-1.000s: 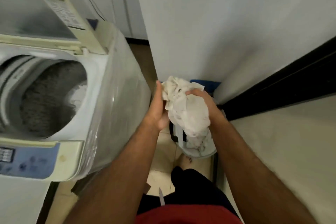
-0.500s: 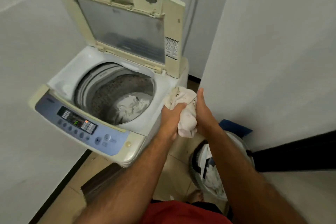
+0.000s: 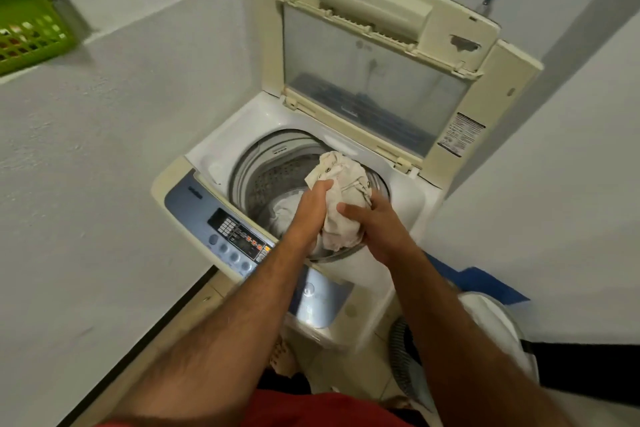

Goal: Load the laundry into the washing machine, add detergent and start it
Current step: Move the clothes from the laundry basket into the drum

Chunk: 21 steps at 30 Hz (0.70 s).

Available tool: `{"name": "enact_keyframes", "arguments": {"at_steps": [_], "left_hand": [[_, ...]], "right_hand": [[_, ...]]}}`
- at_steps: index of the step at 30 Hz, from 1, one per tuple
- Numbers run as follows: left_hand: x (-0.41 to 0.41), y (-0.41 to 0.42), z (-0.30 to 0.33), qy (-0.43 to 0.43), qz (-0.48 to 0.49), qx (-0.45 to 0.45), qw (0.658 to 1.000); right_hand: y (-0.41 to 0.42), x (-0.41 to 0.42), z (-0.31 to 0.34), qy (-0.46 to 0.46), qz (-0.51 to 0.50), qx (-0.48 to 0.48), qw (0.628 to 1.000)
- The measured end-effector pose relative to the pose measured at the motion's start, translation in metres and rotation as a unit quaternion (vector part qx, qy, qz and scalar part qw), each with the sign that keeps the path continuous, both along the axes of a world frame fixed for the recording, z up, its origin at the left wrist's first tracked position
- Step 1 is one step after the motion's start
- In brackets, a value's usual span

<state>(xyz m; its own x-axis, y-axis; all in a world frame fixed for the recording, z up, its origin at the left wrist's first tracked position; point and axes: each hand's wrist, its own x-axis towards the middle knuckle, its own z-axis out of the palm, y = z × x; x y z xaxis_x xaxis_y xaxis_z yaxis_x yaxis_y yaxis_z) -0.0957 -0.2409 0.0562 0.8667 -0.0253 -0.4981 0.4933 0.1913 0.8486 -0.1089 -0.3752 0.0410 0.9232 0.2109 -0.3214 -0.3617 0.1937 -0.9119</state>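
Green basket [image 3: 26, 15] on the ledge at far left, top corner. Washer [image 3: 408, 204] stands in the corner between white walls, lid [image 3: 374, 55] up and leaning back. Control panel [image 3: 239, 239] runs along the washer's front edge, a few lights lit on it. Drum [image 3: 273, 180] open, pale laundry [image 3: 285, 210] already lying inside at the bottom.

Left hand [image 3: 310, 208] is over the drum's front half, fingers curled into the left side of a bunched white cloth [image 3: 346, 198], gripping it. Cloth sits above the drum opening, toward its right rim, upper end sticking up past the fingers, lower end hanging between the two palms. Right hand [image 3: 375, 222] clamps the cloth's right side, thumb pointing left across the fabric, fingers wrapped round the back, mostly hidden. Both hands close together, the cloth squeezed between them.

Hamper [image 3: 498, 333] on the floor right of the washer, by the right forearm; contents hard to tell.
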Motion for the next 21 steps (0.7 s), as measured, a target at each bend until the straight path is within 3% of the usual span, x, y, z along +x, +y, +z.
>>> {"name": "enact_keyframes", "arguments": {"at_steps": [3, 7, 12, 18, 19, 20, 21], "left_hand": [[0.013, 0.036, -0.003, -0.047, -0.015, 0.062, 0.997], [0.03, 0.089, -0.011, -0.019, 0.043, 0.065, 0.997], [0.042, 0.14, -0.018, -0.01, 0.115, 0.051, 0.992], [0.048, 0.163, -0.028, -0.005, 0.141, 0.055, 0.989], [0.048, 0.164, -0.028, -0.004, 0.139, 0.058, 0.989], [0.048, 0.164, -0.028, -0.005, 0.138, 0.061, 0.989], [0.048, 0.163, -0.027, -0.004, 0.139, 0.061, 0.988]], "right_hand": [[0.026, 0.015, -0.017, 0.039, -0.046, -0.012, 0.998], [0.046, 0.034, -0.044, 0.135, -0.142, -0.052, 0.979], [0.08, 0.048, -0.07, 0.247, -0.124, -0.155, 0.948], [0.133, 0.075, -0.082, 0.247, -0.106, -0.138, 0.953], [0.136, 0.08, -0.082, 0.237, -0.086, -0.163, 0.954], [0.14, 0.081, -0.082, 0.2, -0.04, -0.251, 0.946], [0.141, 0.084, -0.08, 0.215, -0.051, -0.211, 0.952]]}}
